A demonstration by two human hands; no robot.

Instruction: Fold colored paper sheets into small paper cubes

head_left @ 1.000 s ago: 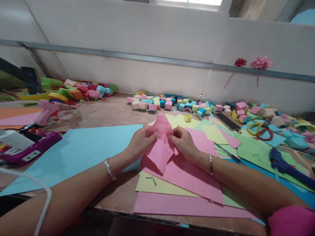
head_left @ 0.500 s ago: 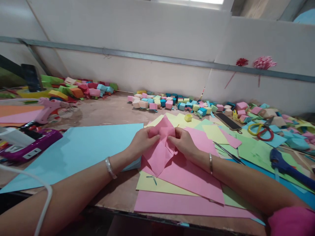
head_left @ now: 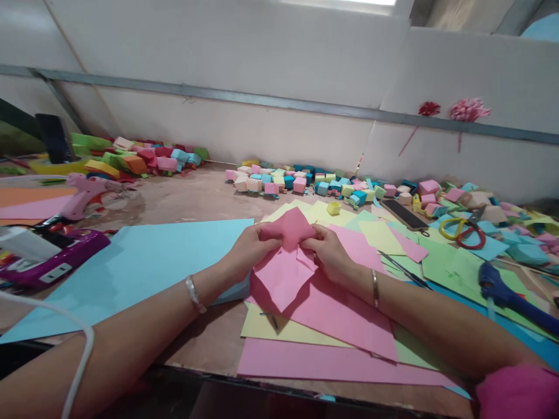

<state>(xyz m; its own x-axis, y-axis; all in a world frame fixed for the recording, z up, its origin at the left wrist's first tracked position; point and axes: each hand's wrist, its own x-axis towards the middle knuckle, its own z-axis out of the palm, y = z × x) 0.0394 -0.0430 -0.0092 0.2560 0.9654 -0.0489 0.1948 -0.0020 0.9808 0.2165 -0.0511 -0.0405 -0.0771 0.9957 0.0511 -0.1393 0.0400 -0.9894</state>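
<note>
My left hand (head_left: 251, 250) and my right hand (head_left: 328, 251) both pinch a partly folded pink paper piece (head_left: 286, 265), held just above the table. Its upper flap rises between my thumbs and its lower point hangs toward me. Beneath it lies a stack of loose sheets: large pink sheets (head_left: 340, 317), a yellow sheet (head_left: 279, 329) and a big light-blue sheet (head_left: 144, 265) to the left. A bangle sits on each wrist.
Rows of small folded paper cubes (head_left: 305, 183) and a second heap (head_left: 140, 157) line the back wall. Scissors (head_left: 463, 230), a blue glue gun (head_left: 506, 294), a pink glue gun (head_left: 87, 192) and a purple device (head_left: 52, 259) lie around. A white cable (head_left: 78, 349) crosses my left arm.
The pink piece's top flap has been pressed flatter and wider between my thumbs, and the lower point has spread into a broader diamond. Both hands stay in place.
</note>
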